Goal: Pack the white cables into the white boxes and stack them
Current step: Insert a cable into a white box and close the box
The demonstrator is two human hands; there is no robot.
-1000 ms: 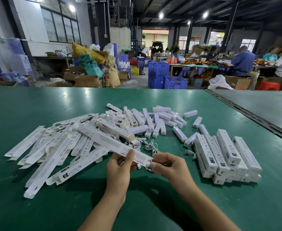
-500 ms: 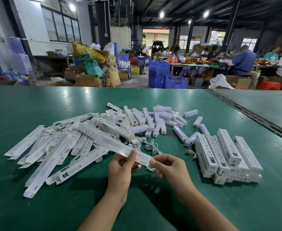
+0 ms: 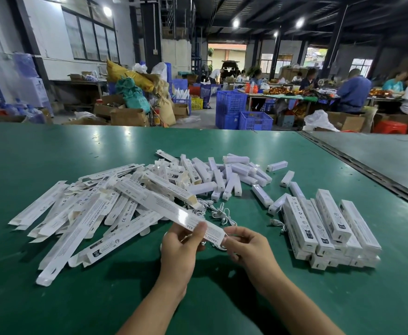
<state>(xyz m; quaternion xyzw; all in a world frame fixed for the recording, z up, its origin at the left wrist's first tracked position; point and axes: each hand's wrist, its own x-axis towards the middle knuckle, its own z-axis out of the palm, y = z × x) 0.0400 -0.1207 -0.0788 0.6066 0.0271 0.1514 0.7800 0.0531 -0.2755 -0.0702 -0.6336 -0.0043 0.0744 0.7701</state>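
Hands worked at the near edge of the green surface [image 3: 125, 298]: the left hand [image 3: 180, 249] pinched a long white box [image 3: 171, 207] close to its near end, thumb on top and the rest curled beneath, presumably to steady it while the right hand [image 3: 248, 247] worked the end. The right fingers [image 3: 238, 234] were curled and closed on that end; whether they also held a cable could not be told, though a white loop [image 3: 218, 247] showed just below. Beyond lay loose white cables [image 3: 222, 213], within easy reach. Flat unfilled boxes [image 3: 77, 213] were heaped to the left; filled boxes [image 3: 331, 228] were stacked in layers to the right, apart from the supply. Farther back lay short white units [image 3: 232, 172].
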